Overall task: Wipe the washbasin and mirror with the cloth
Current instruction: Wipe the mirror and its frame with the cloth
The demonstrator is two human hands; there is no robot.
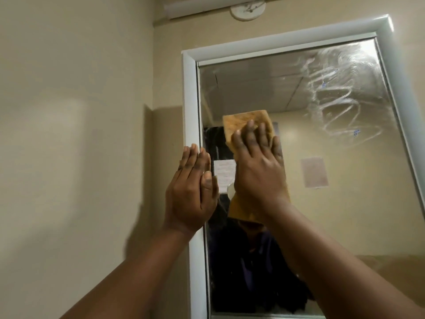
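**Mirror being wiped, smears left at upper right**

Two bare forearms fill the lower part of the view and reach up to the wall. At the end of the right forearm, the right hand [258,166] is laid flat on the cloth [246,122], a tan folded piece that is pressed against the glass of the mirror [345,180] in its left half, near the middle of its height. The fingers are held straight and spread over the cloth; nothing is curled round it, so it is kept in place by pressure alone. The left hand [192,189] is also flat and holds nothing, its fingers straight, set against the white frame [190,100] at the mirror's left edge, seemingly as a brace.

The mirror step is judged to be in hand. White looping smears [340,100] are seen across the upper right of the glass, well apart from the cloth. The washbasin is not in view, so its condition cannot be told.

For the next move, steady flat pressure is called for while the cloth is carried up and to the right over the smears, with overlapping passes so that no streaks are left.
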